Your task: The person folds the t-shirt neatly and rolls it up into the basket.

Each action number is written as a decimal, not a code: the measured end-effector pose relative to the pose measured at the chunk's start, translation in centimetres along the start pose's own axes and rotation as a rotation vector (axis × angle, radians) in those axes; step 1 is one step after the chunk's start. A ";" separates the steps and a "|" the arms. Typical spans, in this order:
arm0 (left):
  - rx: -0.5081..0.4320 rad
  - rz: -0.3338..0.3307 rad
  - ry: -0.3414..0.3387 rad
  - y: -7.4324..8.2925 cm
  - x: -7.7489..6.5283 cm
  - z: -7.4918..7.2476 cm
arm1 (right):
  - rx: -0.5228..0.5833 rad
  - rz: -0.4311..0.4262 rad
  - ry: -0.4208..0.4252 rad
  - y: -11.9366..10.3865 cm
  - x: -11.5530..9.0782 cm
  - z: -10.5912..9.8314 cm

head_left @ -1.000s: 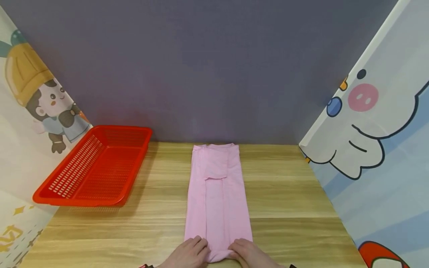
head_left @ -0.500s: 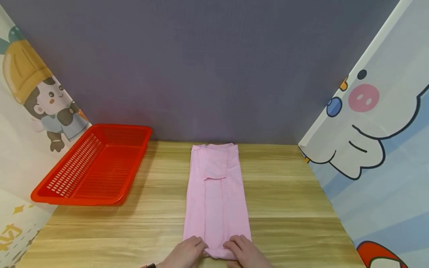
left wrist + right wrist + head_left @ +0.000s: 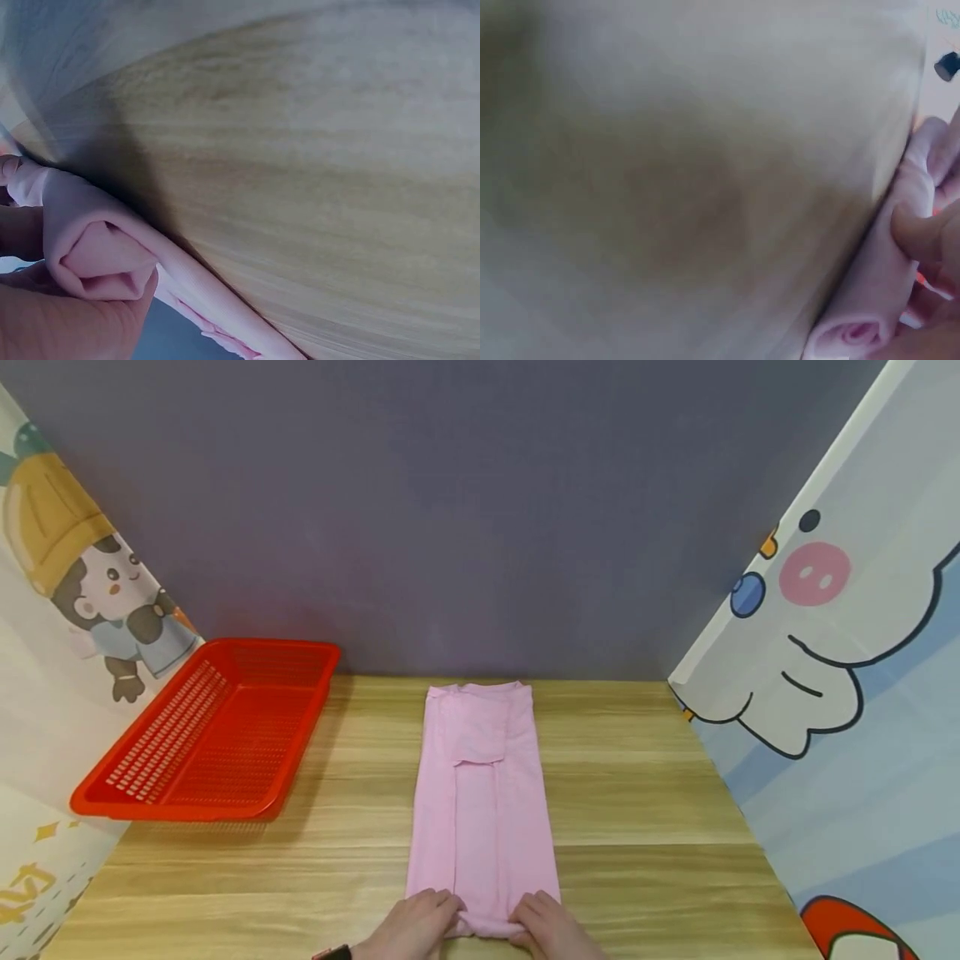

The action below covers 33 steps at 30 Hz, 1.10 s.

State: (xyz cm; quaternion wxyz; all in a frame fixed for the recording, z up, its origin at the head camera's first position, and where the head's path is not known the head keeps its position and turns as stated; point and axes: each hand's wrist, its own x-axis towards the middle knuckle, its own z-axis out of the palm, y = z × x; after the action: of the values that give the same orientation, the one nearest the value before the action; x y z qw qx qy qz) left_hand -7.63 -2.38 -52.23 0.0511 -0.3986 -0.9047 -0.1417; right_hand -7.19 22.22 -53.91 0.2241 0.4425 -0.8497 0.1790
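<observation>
A pink garment [image 3: 477,827], folded into a long narrow strip, lies on the wooden table with its far end near the grey back panel. A small flap is folded over near that far end. At the near end the fabric is rolled up. My left hand [image 3: 415,923] pinches the left side of this roll, and my right hand [image 3: 553,930] grips its right side. In the left wrist view, the spiral end of the roll [image 3: 105,259] shows between thumb and fingers. The right wrist view has the thumb [image 3: 919,232] lying over the roll [image 3: 870,292].
A red perforated plastic basket [image 3: 247,752] stands at the left, by the left wall. A grey panel [image 3: 480,527] closes off the back. Cartoon-printed walls stand on both sides of the wooden table [image 3: 637,793].
The rolled near end has moved slightly away from me, with both hands keeping hold of it. The right hand's fingers have shifted on the roll. The basket stays put.
</observation>
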 end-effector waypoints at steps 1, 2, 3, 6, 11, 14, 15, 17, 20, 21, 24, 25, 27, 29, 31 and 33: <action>0.008 0.006 -0.013 0.0 0.0 -0.1 | 0.060 0.023 -0.021 0.1 0.1 -0.2; 0.024 0.015 -0.027 0.0 0.0 -0.1 | 0.116 0.045 -0.044 0.2 0.2 -0.4; 0.047 0.029 -0.035 -0.1 -0.1 -0.1 | 0.167 0.071 -0.071 0.2 0.3 -0.6; 0.146 0.100 -0.011 -0.3 -0.3 0.1 | 0.276 0.139 -0.162 0.5 0.6 -1.3; 0.320 0.217 0.193 -0.5 -0.6 1.1 | 0.369 0.207 -0.299 0.9 1.1 -2.0; 0.354 0.227 0.238 -0.6 -0.6 1.4 | 0.395 0.226 -0.330 1.0 1.3 -2.1; 0.357 0.222 0.240 -0.6 -0.7 1.5 | 0.398 0.230 -0.333 1.1 1.4 -2.1; 0.361 0.204 0.240 -0.6 -0.8 1.6 | 0.408 0.239 -0.333 1.1 1.4 -2.2; 0.352 0.178 0.242 -0.4 -1.1 1.8 | 0.419 0.253 -0.323 1.1 1.3 -2.1; 0.348 0.170 0.237 -0.4 -1.1 1.9 | 0.415 0.259 -0.317 1.1 1.2 -2.1; 0.329 0.156 0.222 -0.5 -1.0 2.0 | 0.382 0.259 -0.290 1.1 1.1 -2.0; 0.305 0.149 0.214 -0.5 -0.9 2.0 | 0.362 0.253 -0.280 1.1 1.1 -1.9; 0.234 0.130 0.195 -0.6 -0.7 1.9 | 0.323 0.240 -0.256 1.0 1.0 -1.9; 0.142 0.107 0.181 -0.7 -0.5 1.7 | 0.286 0.217 -0.219 0.9 0.8 -1.8; 0.064 0.077 0.162 -0.6 -0.4 1.4 | 0.250 0.194 -0.172 0.7 0.7 -1.6; 0.028 0.053 0.146 -0.5 -0.4 1.2 | 0.218 0.161 -0.115 0.7 0.6 -1.4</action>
State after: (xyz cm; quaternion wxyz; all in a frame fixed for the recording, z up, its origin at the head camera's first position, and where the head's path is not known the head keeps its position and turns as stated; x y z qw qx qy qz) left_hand -7.73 -2.62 -53.59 0.1263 -0.4104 -0.8895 -0.1563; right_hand -7.77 22.84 -52.51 0.1107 0.4039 -0.8695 0.2619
